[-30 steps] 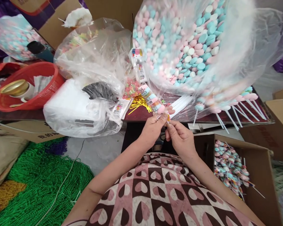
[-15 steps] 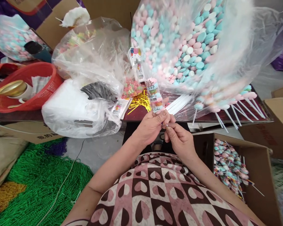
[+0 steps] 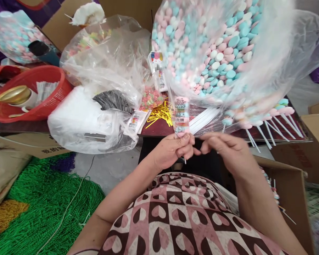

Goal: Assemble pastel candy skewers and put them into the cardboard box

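Note:
My left hand point(image 3: 175, 150) is closed around the lower end of a wrapped marshmallow lollipop point(image 3: 182, 115). It stands upright in a clear printed wrapper, pink and blue candies stacked inside. Below my fingers the tip of its white stick pokes out. Just to the right, my right hand point(image 3: 228, 150) has curled fingers close to the left fingertips; motion blurs them, and anything pinched there is too small to make out. Gold twist ties point(image 3: 159, 115) lie on the table behind my left hand. White sticks point(image 3: 204, 120) lie behind the gap between my hands.
A big clear bag of pink, blue and white marshmallows point(image 3: 223, 63) fills the back right. Marshmallow sticks point(image 3: 281, 117) line the right table edge. Gummy candies point(image 3: 151, 98), a plastic bag point(image 3: 71, 120) and a red basket point(image 3: 53, 95) are leftward. A carton point(image 3: 289, 191) stands lower right.
My right hand has moved right, away from the lollipop's stick, and turned over. The left hand still holds the lollipop, which has shifted slightly right and stands straighter.

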Demonstrator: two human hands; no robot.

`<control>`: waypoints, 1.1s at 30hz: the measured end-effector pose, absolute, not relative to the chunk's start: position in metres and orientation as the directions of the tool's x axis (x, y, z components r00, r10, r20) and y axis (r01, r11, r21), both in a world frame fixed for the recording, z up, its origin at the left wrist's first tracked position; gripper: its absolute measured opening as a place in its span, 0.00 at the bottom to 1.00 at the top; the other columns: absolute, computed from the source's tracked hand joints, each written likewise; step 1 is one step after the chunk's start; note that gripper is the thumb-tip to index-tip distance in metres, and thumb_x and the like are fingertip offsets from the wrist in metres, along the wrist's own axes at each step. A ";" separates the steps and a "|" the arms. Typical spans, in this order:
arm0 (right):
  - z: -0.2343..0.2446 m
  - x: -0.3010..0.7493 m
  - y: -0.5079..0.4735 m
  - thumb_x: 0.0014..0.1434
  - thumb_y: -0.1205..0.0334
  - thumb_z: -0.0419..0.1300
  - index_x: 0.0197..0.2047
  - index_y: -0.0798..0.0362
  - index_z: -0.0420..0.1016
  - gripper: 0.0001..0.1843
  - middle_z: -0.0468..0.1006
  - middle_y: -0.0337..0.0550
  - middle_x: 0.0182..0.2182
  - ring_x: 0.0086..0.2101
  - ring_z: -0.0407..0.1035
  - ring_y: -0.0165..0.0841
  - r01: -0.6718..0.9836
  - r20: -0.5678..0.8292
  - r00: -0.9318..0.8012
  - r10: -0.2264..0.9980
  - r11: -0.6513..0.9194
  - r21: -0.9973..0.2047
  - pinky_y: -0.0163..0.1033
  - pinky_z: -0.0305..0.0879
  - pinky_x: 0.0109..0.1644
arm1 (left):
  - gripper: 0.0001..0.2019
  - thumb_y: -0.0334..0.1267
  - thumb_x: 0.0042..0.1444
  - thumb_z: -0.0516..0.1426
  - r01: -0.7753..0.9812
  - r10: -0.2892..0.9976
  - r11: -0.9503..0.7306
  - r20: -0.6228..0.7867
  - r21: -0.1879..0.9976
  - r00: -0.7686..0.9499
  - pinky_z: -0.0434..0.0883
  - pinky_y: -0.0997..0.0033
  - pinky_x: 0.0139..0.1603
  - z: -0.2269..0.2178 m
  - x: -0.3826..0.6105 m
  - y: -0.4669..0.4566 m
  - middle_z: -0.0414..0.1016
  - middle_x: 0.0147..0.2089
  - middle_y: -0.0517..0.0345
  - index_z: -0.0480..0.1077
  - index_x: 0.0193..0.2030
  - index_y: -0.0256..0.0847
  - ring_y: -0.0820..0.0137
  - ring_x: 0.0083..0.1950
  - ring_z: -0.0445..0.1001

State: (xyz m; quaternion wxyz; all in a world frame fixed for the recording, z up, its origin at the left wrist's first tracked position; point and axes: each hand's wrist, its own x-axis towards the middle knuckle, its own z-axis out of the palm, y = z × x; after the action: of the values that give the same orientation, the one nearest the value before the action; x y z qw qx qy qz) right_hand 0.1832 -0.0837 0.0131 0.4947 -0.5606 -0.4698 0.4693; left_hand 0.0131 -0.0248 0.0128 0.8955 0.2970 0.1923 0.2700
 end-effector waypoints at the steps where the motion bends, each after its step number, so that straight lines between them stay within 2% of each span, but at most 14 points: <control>1: 0.017 0.187 -0.081 0.57 0.50 0.65 0.44 0.48 0.80 0.15 0.82 0.40 0.30 0.30 0.75 0.32 -0.023 -0.052 0.160 0.986 -0.049 -0.999 0.38 0.72 0.38 | 0.12 0.44 0.56 0.62 -0.329 0.506 0.743 -0.167 0.583 0.846 0.74 0.67 0.38 0.014 0.013 -0.029 0.50 0.16 0.71 0.69 0.31 0.37 0.78 0.19 0.60; 4: 0.023 0.181 -0.074 0.50 0.46 0.70 0.51 0.46 0.77 0.26 0.83 0.44 0.43 0.40 0.77 0.38 -0.270 -0.100 0.010 0.995 -0.094 -0.958 0.43 0.74 0.44 | 0.14 0.46 0.57 0.60 -0.207 0.285 0.858 -0.101 0.470 0.953 0.75 0.63 0.34 0.015 0.016 -0.040 0.48 0.16 0.72 0.66 0.30 0.39 0.78 0.17 0.55; 6: 0.023 0.168 -0.069 0.50 0.45 0.69 0.50 0.47 0.78 0.26 0.83 0.45 0.43 0.40 0.78 0.39 -0.362 -0.147 -0.110 0.983 -0.177 -0.915 0.44 0.75 0.44 | 0.15 0.49 0.58 0.58 -0.166 0.244 0.846 -0.092 0.507 0.965 0.74 0.63 0.33 0.013 0.018 -0.044 0.49 0.17 0.72 0.64 0.31 0.40 0.78 0.17 0.54; 8: 0.019 0.155 -0.066 0.51 0.47 0.69 0.46 0.47 0.78 0.21 0.84 0.43 0.38 0.35 0.78 0.37 -0.410 -0.176 -0.070 0.982 -0.189 -0.892 0.42 0.76 0.40 | 0.17 0.53 0.59 0.56 -0.150 0.329 0.731 -0.153 0.665 0.932 0.73 0.63 0.34 0.011 0.017 -0.043 0.50 0.18 0.71 0.63 0.31 0.41 0.77 0.18 0.56; 11: 0.008 0.139 -0.063 0.48 0.54 0.72 0.40 0.47 0.78 0.16 0.84 0.39 0.36 0.34 0.77 0.33 -0.395 -0.127 0.208 0.970 -0.036 -0.918 0.39 0.75 0.41 | 0.15 0.52 0.61 0.54 0.058 0.654 0.298 -0.249 0.953 0.714 0.71 0.63 0.41 0.009 0.013 -0.036 0.61 0.24 0.64 0.63 0.32 0.41 0.71 0.26 0.65; 14: 0.002 0.136 -0.062 0.48 0.58 0.72 0.38 0.47 0.77 0.14 0.83 0.38 0.38 0.38 0.76 0.33 -0.277 -0.022 0.380 0.925 0.091 -0.957 0.41 0.74 0.47 | 0.13 0.50 0.61 0.54 0.280 0.837 0.027 -0.175 0.960 0.519 0.68 0.63 0.45 0.007 0.009 -0.033 0.68 0.31 0.59 0.66 0.37 0.41 0.67 0.34 0.70; 17: 0.009 0.146 -0.064 0.49 0.56 0.72 0.39 0.47 0.77 0.14 0.83 0.39 0.37 0.34 0.76 0.33 -0.233 -0.011 0.247 0.969 0.048 -0.971 0.39 0.75 0.39 | 0.19 0.57 0.60 0.52 0.051 0.691 0.263 -0.225 0.963 0.687 0.70 0.66 0.36 0.003 0.005 -0.035 0.59 0.21 0.66 0.64 0.35 0.41 0.73 0.22 0.62; 19: 0.018 0.156 -0.064 0.47 0.53 0.73 0.41 0.48 0.78 0.19 0.83 0.42 0.38 0.30 0.75 0.33 -0.223 -0.081 0.040 0.996 -0.070 -0.972 0.39 0.74 0.32 | 0.23 0.63 0.56 0.53 -0.103 0.450 0.567 -0.203 0.818 0.869 0.70 0.67 0.30 0.001 0.002 -0.038 0.49 0.17 0.73 0.63 0.34 0.41 0.77 0.17 0.53; 21: 0.025 0.160 -0.062 0.46 0.50 0.73 0.41 0.48 0.78 0.20 0.82 0.44 0.37 0.25 0.72 0.33 -0.196 -0.134 -0.069 0.989 -0.145 -0.970 0.39 0.72 0.25 | 0.25 0.64 0.54 0.55 -0.140 0.307 0.725 -0.134 0.674 0.942 0.70 0.67 0.28 0.001 0.000 -0.040 0.45 0.17 0.75 0.63 0.34 0.41 0.79 0.15 0.50; 23: 0.025 0.156 -0.059 0.46 0.50 0.73 0.37 0.49 0.77 0.18 0.82 0.43 0.33 0.21 0.69 0.31 -0.170 -0.120 0.007 0.993 -0.117 -0.979 0.37 0.68 0.20 | 0.23 0.62 0.56 0.54 -0.172 0.397 0.676 -0.158 0.717 0.904 0.70 0.68 0.29 0.003 -0.002 -0.039 0.48 0.18 0.73 0.65 0.35 0.41 0.78 0.16 0.52; 26: 0.015 0.141 -0.050 0.45 0.53 0.73 0.33 0.49 0.76 0.15 0.81 0.40 0.31 0.26 0.71 0.32 -0.047 -0.007 0.285 0.959 0.007 -0.999 0.37 0.69 0.25 | 0.16 0.54 0.61 0.53 -0.078 0.761 0.288 -0.178 0.955 0.624 0.65 0.73 0.31 0.005 -0.007 -0.036 0.59 0.22 0.66 0.67 0.35 0.42 0.75 0.22 0.60; 28: 0.010 0.133 -0.043 0.46 0.52 0.72 0.33 0.49 0.75 0.15 0.80 0.40 0.31 0.28 0.72 0.33 0.078 0.048 0.374 0.926 0.020 -0.997 0.38 0.69 0.29 | 0.11 0.47 0.61 0.56 0.079 0.892 0.061 -0.090 0.995 0.443 0.61 0.74 0.31 0.004 -0.013 -0.032 0.64 0.26 0.63 0.67 0.32 0.43 0.74 0.25 0.62; 30: 0.007 0.128 -0.033 0.51 0.49 0.69 0.33 0.50 0.75 0.14 0.79 0.39 0.28 0.25 0.69 0.31 0.173 0.041 0.313 0.949 -0.015 -0.985 0.37 0.67 0.28 | 0.10 0.44 0.60 0.57 0.122 0.936 0.011 -0.053 0.992 0.349 0.59 0.75 0.31 0.000 -0.020 -0.028 0.64 0.25 0.64 0.67 0.30 0.42 0.75 0.25 0.61; 33: 0.006 0.125 -0.012 0.62 0.45 0.57 0.38 0.51 0.77 0.18 0.79 0.41 0.28 0.25 0.70 0.32 0.305 0.030 0.100 0.995 -0.002 -0.952 0.38 0.66 0.29 | 0.14 0.50 0.61 0.56 -0.129 0.952 0.160 -0.119 0.979 0.282 0.62 0.75 0.29 -0.006 -0.032 -0.016 0.58 0.19 0.68 0.65 0.31 0.42 0.76 0.20 0.57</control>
State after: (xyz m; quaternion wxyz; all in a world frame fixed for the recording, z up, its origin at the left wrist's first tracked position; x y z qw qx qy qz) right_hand 0.1247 -0.0119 0.0064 0.4456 -0.5928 -0.5481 0.3867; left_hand -0.0324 -0.0164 -0.0060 0.6344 0.4884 0.4214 0.4260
